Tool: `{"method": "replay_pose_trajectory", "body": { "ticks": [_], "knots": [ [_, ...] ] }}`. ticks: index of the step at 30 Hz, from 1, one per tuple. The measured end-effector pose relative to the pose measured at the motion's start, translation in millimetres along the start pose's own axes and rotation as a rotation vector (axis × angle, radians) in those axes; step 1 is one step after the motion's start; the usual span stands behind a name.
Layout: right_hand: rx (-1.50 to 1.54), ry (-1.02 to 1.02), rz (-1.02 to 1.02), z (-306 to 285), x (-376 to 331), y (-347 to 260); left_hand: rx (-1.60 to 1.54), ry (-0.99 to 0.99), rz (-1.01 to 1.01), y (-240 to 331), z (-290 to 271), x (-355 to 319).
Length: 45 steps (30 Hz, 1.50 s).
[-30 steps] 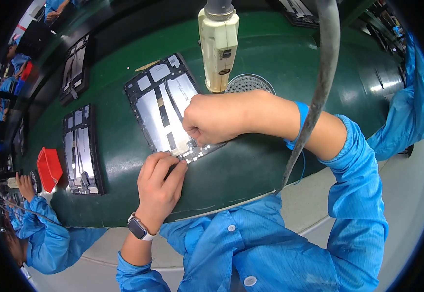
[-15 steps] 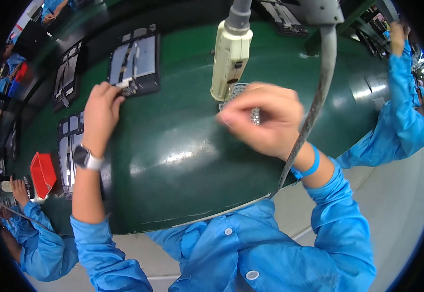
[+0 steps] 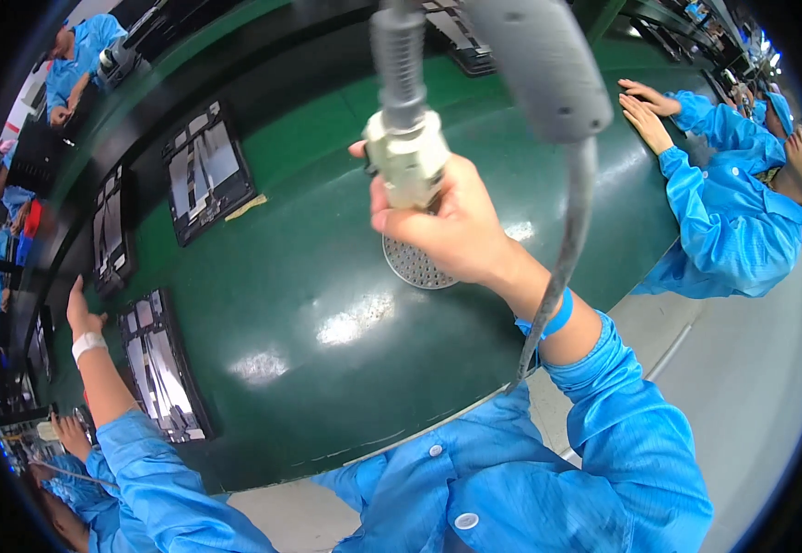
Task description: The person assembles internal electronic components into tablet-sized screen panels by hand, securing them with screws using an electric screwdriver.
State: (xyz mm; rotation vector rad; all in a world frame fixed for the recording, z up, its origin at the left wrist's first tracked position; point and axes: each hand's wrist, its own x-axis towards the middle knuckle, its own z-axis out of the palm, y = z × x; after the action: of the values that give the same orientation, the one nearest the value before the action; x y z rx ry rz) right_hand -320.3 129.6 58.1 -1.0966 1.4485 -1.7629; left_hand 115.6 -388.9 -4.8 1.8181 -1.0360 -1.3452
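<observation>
Firmly closed right-hand grip (image 3: 447,221) around hanging screwdriver (image 3: 407,152)

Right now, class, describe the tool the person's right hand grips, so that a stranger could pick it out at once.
Start at the green conveyor belt across the middle. Above its near half, the right hand grips a cream-coloured hanging power tool with a grey neck above. Unlike the flat dark device trays on the belt, it hangs upright, over a round perforated metal disc.

Perforated disc (image 3: 412,264) mid-table (image 3: 327,276), device trays (image 3: 205,168) left
</observation>
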Motion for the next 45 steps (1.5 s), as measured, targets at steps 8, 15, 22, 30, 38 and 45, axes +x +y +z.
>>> {"method": "replay_pose_trajectory", "body": {
  "ticks": [8,15,22,30,38,45],
  "knots": [
    [-0.045,0.137,0.043,3.4,4.1,-11.5,-0.472,0.034,-0.049,-21.0,-13.3,28.9],
    [-0.118,0.106,-0.022,-4.6,-6.9,-10.4,-0.475,-0.530,0.053,-5.1,86.1,-98.6],
    [-0.187,0.166,-0.066,-14.3,-12.0,-13.1,-0.512,-0.766,0.201,-77.7,75.7,-283.5],
    [-0.232,0.150,-0.043,-9.8,-14.1,-12.8,-0.543,-0.806,0.026,-159.4,77.6,-371.1],
    [-0.158,0.107,-0.100,-10.4,-16.1,-7.4,-0.540,-0.768,0.004,-167.8,82.6,-377.0],
    [-0.142,0.096,-0.098,-19.0,-19.9,-5.1,-0.453,-0.738,0.106,-148.4,95.0,-342.8]
  ]
}}
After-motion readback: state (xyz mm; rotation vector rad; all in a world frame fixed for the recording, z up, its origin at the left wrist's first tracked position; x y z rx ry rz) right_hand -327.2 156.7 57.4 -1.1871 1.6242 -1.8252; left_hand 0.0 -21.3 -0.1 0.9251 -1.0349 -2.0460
